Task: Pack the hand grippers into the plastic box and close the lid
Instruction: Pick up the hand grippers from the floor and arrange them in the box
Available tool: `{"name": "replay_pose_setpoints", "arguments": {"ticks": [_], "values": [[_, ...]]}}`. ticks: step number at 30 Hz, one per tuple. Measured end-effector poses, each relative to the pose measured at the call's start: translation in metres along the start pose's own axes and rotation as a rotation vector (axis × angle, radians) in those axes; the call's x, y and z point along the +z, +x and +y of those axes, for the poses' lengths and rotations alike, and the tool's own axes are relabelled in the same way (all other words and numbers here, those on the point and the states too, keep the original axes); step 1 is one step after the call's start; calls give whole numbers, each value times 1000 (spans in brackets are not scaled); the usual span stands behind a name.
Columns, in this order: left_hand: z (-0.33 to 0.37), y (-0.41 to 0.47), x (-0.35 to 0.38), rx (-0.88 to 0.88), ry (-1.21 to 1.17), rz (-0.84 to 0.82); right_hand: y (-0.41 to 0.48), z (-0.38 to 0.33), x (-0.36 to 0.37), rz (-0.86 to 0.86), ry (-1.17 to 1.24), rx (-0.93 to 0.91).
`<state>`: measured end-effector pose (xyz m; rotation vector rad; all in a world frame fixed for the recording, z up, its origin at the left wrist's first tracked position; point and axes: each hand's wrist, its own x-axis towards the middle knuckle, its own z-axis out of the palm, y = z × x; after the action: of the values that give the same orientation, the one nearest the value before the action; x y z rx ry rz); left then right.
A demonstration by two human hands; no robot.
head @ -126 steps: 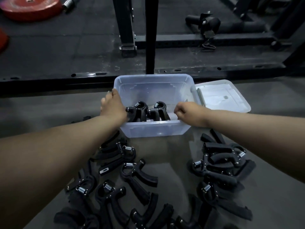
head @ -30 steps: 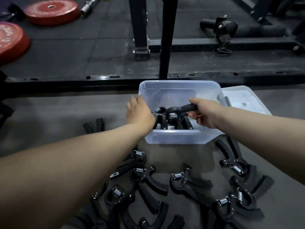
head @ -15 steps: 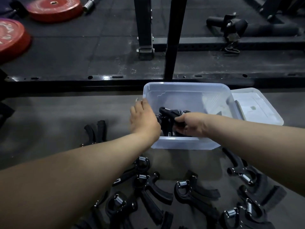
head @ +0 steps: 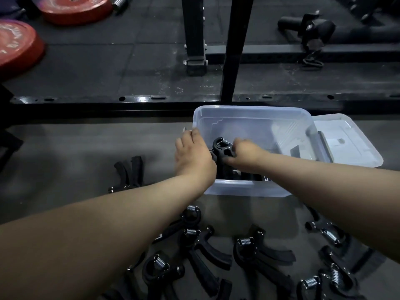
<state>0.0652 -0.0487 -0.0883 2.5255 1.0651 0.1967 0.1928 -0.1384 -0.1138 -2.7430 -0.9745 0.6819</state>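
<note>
A clear plastic box [head: 253, 118] stands open on the grey floor, with several black hand grippers stacked in its near left corner. My right hand [head: 244, 153] reaches inside and is closed on one black hand gripper [head: 223, 148], spring end up, set against the stack. My left hand [head: 192, 156] rests over the box's left wall beside the stack, fingers curled; I cannot see what they hold. The clear lid [head: 344, 141] lies flat on the floor, touching the box's right side. Several loose grippers [head: 259, 254] lie scattered in front of the box.
One more gripper [head: 128, 172] lies apart at the left. Behind the box runs a black steel rack base [head: 140, 100] with upright posts [head: 234, 48]. Two red weight plates [head: 73, 7] sit at the far left on black rubber flooring.
My right hand brought a gripper from above the box down into it and now presses it against the stack at the left. My left hand stayed at the box's left wall.
</note>
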Motion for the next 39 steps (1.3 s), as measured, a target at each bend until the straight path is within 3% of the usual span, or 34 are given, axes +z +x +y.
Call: {"name": "replay_pose_setpoints", "arguments": {"ticks": [4, 9, 15, 18, 25, 30, 34, 39], "values": [[0, 0, 1, -5, 6, 5, 3, -18, 23, -44, -262, 11], [0, -1, -3, -6, -6, -9, 7, -24, 19, -116, -214, 57], [0, -1, -4, 20, -20, -44, 14, 1, -32, -24, 200, 178], [-2, -1, -3, 27, -42, -50, 12, 15, -38, -30, 602, 224], [-4, 1, 0, 26, -74, -35, -4, 1, -27, -227, 1201, 384], [-4, 1, 1, 23, -45, -38, 1, -3, -13, -334, 1397, 471], [-3, 1, 1, 26, -28, -25, 1, -11, -3, -396, 1260, 368], [-4, 1, 1, 26, -13, -19, 3, -1, -6, -334, 660, 250]]}}
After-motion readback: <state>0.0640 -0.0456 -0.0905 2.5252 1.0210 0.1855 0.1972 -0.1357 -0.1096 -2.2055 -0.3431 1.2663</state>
